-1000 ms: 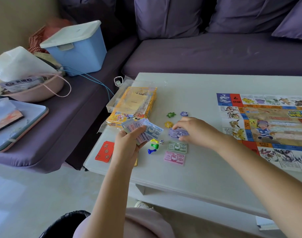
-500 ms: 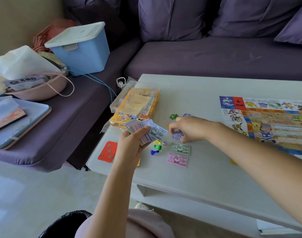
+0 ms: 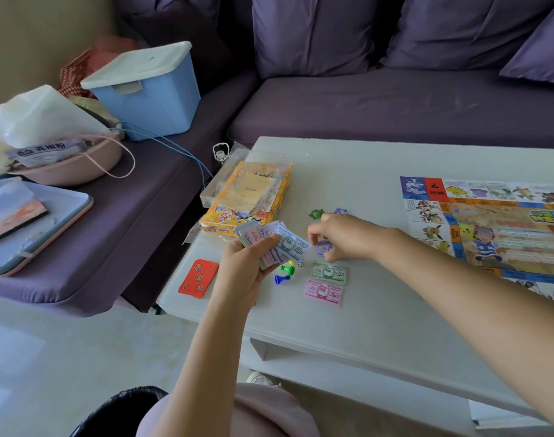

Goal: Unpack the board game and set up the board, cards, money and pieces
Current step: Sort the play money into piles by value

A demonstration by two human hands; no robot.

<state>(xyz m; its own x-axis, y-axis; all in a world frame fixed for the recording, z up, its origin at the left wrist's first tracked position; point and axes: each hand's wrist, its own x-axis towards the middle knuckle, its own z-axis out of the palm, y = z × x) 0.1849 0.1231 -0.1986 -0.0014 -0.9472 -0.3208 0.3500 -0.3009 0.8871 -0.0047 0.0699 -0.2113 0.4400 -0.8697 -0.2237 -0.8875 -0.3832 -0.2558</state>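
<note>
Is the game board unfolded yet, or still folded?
Spread. The game board lies flat, face up on the table, its border squares and centre picture showing; its right edge runs out of frame.

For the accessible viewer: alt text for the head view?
A person's left hand grips a fan of paper money above a white table, while the right hand reaches onto a purple note pile beside a green pile and a pink pile. The game board lies to the right, the box and red cards to the left.
</note>
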